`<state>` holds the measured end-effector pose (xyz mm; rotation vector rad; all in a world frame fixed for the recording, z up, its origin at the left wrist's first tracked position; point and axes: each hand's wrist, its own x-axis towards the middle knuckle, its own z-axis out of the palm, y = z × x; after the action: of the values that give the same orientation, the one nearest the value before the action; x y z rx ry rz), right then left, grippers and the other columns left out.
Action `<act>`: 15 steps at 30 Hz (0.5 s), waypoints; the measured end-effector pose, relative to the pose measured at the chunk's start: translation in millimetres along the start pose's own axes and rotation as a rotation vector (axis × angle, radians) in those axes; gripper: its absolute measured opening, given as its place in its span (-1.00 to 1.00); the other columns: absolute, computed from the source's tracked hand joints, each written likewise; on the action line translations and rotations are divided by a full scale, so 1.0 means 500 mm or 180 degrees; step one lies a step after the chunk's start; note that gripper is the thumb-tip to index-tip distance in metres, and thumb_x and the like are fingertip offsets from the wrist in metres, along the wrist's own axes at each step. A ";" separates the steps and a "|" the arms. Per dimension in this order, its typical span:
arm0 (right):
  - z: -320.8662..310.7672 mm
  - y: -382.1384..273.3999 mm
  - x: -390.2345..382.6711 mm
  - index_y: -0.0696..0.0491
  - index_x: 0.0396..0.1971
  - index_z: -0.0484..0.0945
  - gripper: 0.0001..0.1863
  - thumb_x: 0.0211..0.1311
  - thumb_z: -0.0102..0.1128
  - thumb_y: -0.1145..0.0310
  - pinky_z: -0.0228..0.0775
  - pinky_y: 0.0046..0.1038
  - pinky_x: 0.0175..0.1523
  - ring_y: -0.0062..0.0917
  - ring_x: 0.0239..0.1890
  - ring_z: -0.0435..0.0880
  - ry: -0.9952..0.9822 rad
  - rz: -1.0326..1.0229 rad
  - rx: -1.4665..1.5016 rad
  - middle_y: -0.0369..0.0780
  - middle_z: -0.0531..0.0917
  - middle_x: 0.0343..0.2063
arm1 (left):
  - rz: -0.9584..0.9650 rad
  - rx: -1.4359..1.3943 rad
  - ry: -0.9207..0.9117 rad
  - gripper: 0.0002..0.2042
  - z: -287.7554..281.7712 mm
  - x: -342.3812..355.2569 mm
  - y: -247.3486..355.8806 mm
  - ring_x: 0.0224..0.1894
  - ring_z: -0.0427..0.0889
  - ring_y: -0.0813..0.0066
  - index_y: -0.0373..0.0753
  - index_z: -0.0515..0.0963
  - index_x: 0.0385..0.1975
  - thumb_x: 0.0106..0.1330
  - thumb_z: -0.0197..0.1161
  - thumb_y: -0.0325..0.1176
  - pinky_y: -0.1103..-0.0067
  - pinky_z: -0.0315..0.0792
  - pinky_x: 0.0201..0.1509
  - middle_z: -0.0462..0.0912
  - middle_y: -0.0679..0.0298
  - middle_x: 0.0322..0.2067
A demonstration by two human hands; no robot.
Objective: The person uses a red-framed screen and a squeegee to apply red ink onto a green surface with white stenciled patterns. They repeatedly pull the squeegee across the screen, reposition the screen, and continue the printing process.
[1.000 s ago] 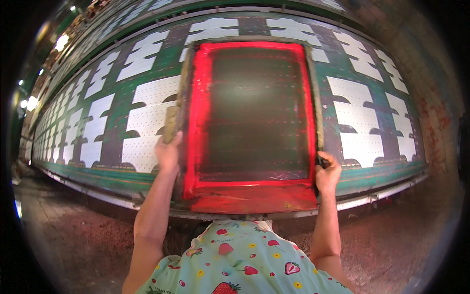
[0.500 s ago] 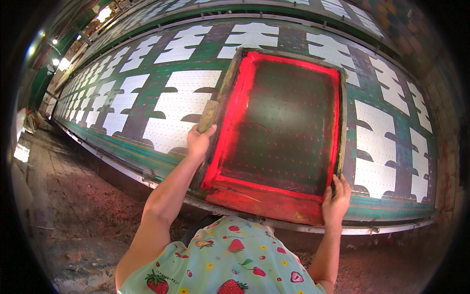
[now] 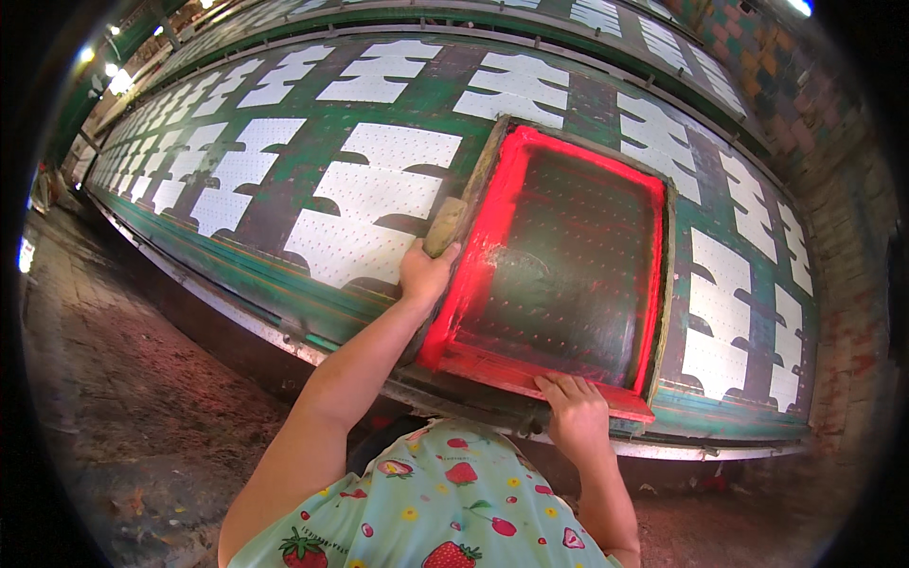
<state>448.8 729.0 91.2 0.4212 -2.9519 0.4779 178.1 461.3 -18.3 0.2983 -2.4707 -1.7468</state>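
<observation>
A screen-printing frame (image 3: pixel 669 256) rests on the long green table, its dark mesh smeared with bright red ink along the borders. My left hand (image 3: pixel 426 273) is closed on the frame's left side, by a worn wooden block (image 3: pixel 443 227) that sticks up there. Across the near end of the frame lies a red-stained squeegee (image 3: pixel 502 372). Over its bar curl the fingers of my right hand (image 3: pixel 576 409); the thumb is hidden. Small dots show in rows through the mesh. White cut pieces with red dots (image 3: pixel 374 194) lie just left of the frame.
Plain-looking white pieces (image 3: pixel 717 317) lie right of the frame. Rows of similar pieces run along the table (image 3: pixel 270 222) to the far left. Behind it stands another table with white pieces (image 3: pixel 597 14). A rail (image 3: pixel 275 336) edges the near side; a brick wall (image 3: pixel 852 322) closes off the right.
My right hand has left the frame's right side and moved left onto the squeegee at the near end. My left hand keeps its hold. The view has shifted slightly.
</observation>
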 end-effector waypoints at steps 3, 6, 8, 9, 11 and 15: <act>0.017 -0.015 0.051 0.02 0.11 0.83 -0.51 0.12 0.36 0.56 0.73 -0.16 0.12 -0.19 0.03 0.87 -0.0407 0.0143 -0.0309 -0.12 0.86 -0.03 | 0.0123 -0.0152 -0.0009 -0.46 0.002 -0.004 -0.005 0.05 0.87 0.20 -0.44 0.65 0.26 0.46 0.61 -0.19 0.34 0.67 0.23 0.88 -0.03 0.02; -0.008 -0.013 0.073 -0.01 0.09 0.83 -0.50 0.09 0.35 0.60 0.74 -0.12 0.11 -0.15 0.00 0.87 -0.0569 0.0422 -0.0232 -0.12 0.86 -0.08 | 0.0677 0.0143 0.0236 -0.36 0.003 -0.008 -0.004 0.17 0.84 0.09 -0.45 0.57 0.38 0.45 0.60 -0.17 0.29 0.65 0.32 0.82 -0.11 0.14; -0.022 -0.024 0.066 -0.02 0.08 0.84 -0.46 0.09 0.26 0.69 0.73 -0.05 0.10 -0.08 0.00 0.86 -0.0566 0.0479 -0.0051 -0.08 0.86 -0.11 | 0.0543 0.0052 0.0148 -0.24 -0.001 -0.012 -0.005 0.38 0.68 -0.17 -0.43 0.50 0.46 0.42 0.58 -0.05 0.16 0.53 0.50 0.68 -0.24 0.31; -0.025 -0.032 0.059 -0.02 0.09 0.84 -0.45 0.08 0.26 0.70 0.73 -0.05 0.09 -0.07 0.00 0.86 -0.0580 0.0513 -0.0065 -0.08 0.86 -0.11 | 0.0555 0.0009 0.0162 -0.24 0.000 -0.012 -0.006 0.39 0.67 -0.18 -0.44 0.50 0.47 0.42 0.57 -0.05 0.15 0.52 0.52 0.67 -0.24 0.32; -0.015 -0.055 0.044 0.00 0.11 0.83 -0.42 0.07 0.26 0.72 0.72 -0.06 0.07 -0.07 -0.02 0.85 -0.0564 0.0519 -0.0154 -0.10 0.85 -0.09 | 0.0459 -0.0079 0.0058 -0.23 0.001 -0.013 -0.011 0.44 0.61 -0.22 -0.46 0.47 0.49 0.45 0.54 -0.04 0.13 0.47 0.57 0.63 -0.27 0.36; 0.029 -0.087 0.025 -0.01 0.15 0.83 -0.39 0.02 0.31 0.64 0.71 -0.09 0.11 -0.09 0.00 0.84 -0.0211 0.0560 -0.0343 -0.14 0.83 -0.06 | 0.0752 0.0092 0.0234 -0.35 0.012 -0.006 -0.024 0.31 0.74 -0.02 -0.41 0.48 0.48 0.54 0.51 -0.17 0.22 0.58 0.42 0.73 -0.16 0.27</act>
<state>448.6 681.6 92.1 0.1694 -3.0762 0.3263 180.9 463.7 -31.4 0.0673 -2.3703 -1.5780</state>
